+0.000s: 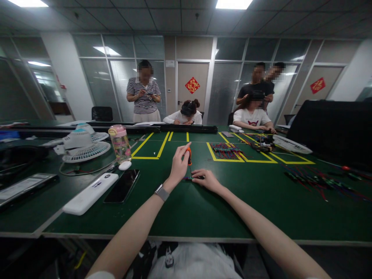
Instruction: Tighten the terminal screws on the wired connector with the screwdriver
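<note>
My left hand [179, 162], with a watch on its wrist, is closed around the orange and black handle of a screwdriver [189, 155]. The screwdriver stands upright, and its shaft runs down to a small green terminal block [188, 178] with thin wires on the green table. My right hand [207, 180] rests on the table at the block's right side, its fingertips pinching the block's end. Part of the block is hidden behind the fingers.
Wired terminal blocks [225, 150] lie in a yellow-taped box ahead; another pile [316, 180] is at right. A phone [122, 186], white power bank [91, 193], bottle [120, 144] and fan [86, 151] stand left. Several people are across the table.
</note>
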Demonstrator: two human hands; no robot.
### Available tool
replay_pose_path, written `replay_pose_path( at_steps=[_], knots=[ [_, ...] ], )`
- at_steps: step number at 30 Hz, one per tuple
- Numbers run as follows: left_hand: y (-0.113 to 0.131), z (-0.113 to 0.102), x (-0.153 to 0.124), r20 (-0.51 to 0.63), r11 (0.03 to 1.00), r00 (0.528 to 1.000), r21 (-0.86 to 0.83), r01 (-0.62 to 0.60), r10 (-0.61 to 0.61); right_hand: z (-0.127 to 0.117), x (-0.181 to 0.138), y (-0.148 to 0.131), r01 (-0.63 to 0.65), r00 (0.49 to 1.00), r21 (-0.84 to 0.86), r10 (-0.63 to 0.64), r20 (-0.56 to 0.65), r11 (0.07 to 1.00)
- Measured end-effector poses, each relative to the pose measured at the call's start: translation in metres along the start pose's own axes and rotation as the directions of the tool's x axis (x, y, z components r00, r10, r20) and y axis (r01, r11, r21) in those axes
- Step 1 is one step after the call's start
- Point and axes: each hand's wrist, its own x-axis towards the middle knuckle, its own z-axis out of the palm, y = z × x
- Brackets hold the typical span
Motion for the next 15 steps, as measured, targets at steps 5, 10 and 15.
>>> replay_pose_path(
  at_steps=[5, 10, 15],
  knots=[
    [-0.0012, 0.0012, 0.0003, -0.003, 0.999, 1.000, -0.038, -0.019, 0.019, -0.0003, 0.0001, -0.0005, -0.012, 1.000, 0.004, 0.012, 0.006, 1.000],
    [0.0011, 0.0004, -0.0009, -0.022, 0.999, 0.999, 0.026, -0.027, 0.028, -0.0006, 0.0003, -0.0017, -0.021, 1.000, 0.010, 0.021, 0.005, 1.000],
    [0.0000, 0.0030, -0.0024, 0.047, 1.000, 0.999, -0.024, -0.012, 0.014, -0.0002, 0.0008, -0.0019, -0.013, 1.000, 0.000, 0.013, 0.001, 1.000]
  ],
)
